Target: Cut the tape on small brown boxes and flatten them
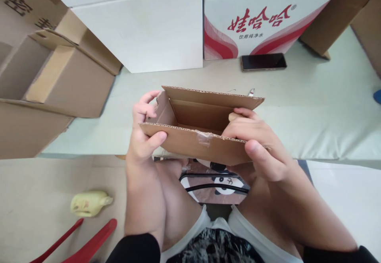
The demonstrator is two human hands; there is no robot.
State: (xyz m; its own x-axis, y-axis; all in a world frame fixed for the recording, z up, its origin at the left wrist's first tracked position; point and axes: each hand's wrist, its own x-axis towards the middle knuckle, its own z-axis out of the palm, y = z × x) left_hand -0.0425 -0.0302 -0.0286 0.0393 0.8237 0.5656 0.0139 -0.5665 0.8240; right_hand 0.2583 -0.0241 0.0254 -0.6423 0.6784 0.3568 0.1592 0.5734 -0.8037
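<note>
Both hands were partly closed on the cardboard box (181,140). The left hand (140,136) curled its fingers round the left end, thumb on the near flap (229,151); the right hand (264,136) had fingers inside the right end, thumb outside. In this inspector's judgement, opening was done; the near and far flap (208,95) stood apart, unclosed, and tape (204,138) remained unremoved. The box lay between the hands, at the counter's (303,108) front edge; contact beneath could not be determined.
</note>
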